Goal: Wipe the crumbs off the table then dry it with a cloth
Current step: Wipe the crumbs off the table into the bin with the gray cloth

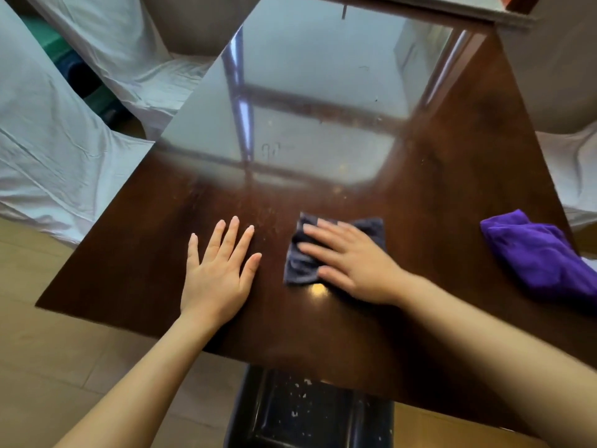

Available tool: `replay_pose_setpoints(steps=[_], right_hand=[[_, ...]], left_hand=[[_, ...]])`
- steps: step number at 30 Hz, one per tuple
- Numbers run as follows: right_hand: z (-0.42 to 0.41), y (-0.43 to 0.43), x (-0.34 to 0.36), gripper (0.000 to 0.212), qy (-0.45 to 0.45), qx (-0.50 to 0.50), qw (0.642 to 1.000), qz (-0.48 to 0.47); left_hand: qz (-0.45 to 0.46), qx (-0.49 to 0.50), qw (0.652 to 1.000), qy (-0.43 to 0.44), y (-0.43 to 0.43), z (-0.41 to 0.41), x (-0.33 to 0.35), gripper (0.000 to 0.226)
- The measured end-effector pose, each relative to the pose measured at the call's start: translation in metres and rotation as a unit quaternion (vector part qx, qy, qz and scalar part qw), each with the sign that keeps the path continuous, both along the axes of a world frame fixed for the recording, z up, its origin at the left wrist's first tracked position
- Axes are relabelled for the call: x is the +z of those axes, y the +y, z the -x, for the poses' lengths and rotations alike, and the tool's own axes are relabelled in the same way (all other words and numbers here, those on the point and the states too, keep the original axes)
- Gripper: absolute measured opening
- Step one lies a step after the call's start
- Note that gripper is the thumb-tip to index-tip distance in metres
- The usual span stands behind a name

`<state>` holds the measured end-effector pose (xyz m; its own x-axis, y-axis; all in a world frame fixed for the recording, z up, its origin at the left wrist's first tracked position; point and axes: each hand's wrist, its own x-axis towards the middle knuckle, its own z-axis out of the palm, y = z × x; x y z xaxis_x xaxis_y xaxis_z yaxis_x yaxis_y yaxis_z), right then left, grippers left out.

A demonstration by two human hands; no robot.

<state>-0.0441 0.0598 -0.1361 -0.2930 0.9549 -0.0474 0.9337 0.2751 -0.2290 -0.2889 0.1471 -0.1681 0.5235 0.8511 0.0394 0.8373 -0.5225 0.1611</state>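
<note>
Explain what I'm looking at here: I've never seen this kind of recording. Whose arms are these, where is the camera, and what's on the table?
There is no machine: a person works with bare hands, and the single camera sits on their head, looking forward and down, so the arms enter from the bottom edge. The left hand lies flat and empty on the dark wooden table. The right hand presses flat on a folded grey cloth, apparently wiping. Pale crumbs speckle the wood ahead of both hands. A bunched purple cloth lies untouched near the right edge, possibly for drying. The far tabletop just mirrors a window.
</note>
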Motion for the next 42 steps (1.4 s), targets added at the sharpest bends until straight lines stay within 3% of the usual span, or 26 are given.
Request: replay_pose_setpoints(steps=[6, 11, 18, 23, 28, 31, 33, 35, 37, 42], right_hand=[[0.048, -0.097, -0.006, 0.052, 0.001, -0.049, 0.999, 0.011], [0.087, -0.141, -0.011, 0.052, -0.034, -0.107, 0.993, -0.042], [0.123, -0.181, -0.033, 0.053, 0.027, -0.175, 0.971, -0.159], [0.134, -0.200, -0.036, 0.042, 0.060, -0.176, 0.967, -0.176], [0.138, -0.208, -0.021, 0.036, 0.135, -0.174, 0.959, -0.178], [0.135, -0.208, -0.007, 0.062, 0.240, -0.198, 0.941, -0.131], [0.131, -0.205, 0.008, 0.075, 0.348, -0.245, 0.900, -0.096], [0.121, -0.198, 0.024, 0.069, 0.403, -0.283, 0.862, -0.118], [0.107, -0.190, 0.041, 0.050, 0.402, -0.292, 0.855, -0.151], [0.064, -0.184, 0.082, 0.036, 0.344, -0.278, 0.884, -0.149]], left_hand=[[0.010, -0.001, 1.000, -0.006, 0.001, -0.001, 0.000, 0.064], [0.021, -0.008, 1.000, -0.003, 0.003, -0.002, 0.002, 0.068], [0.031, -0.011, 0.999, -0.003, 0.003, -0.002, 0.001, 0.058], [0.043, -0.023, 0.999, -0.003, 0.002, -0.002, 0.003, 0.057], [0.042, -0.100, 0.994, -0.016, -0.026, 0.003, 0.012, 0.057], [0.112, -0.197, 0.969, -0.095, -0.060, 0.002, 0.032, 0.055], [0.193, -0.266, 0.932, -0.152, -0.085, 0.002, 0.052, 0.054], [0.275, -0.321, 0.889, -0.175, -0.106, 0.001, 0.075, 0.054], [0.325, -0.336, 0.862, -0.195, -0.117, -0.005, 0.097, 0.051], [0.270, -0.303, 0.892, -0.200, -0.122, -0.040, 0.137, 0.025]])
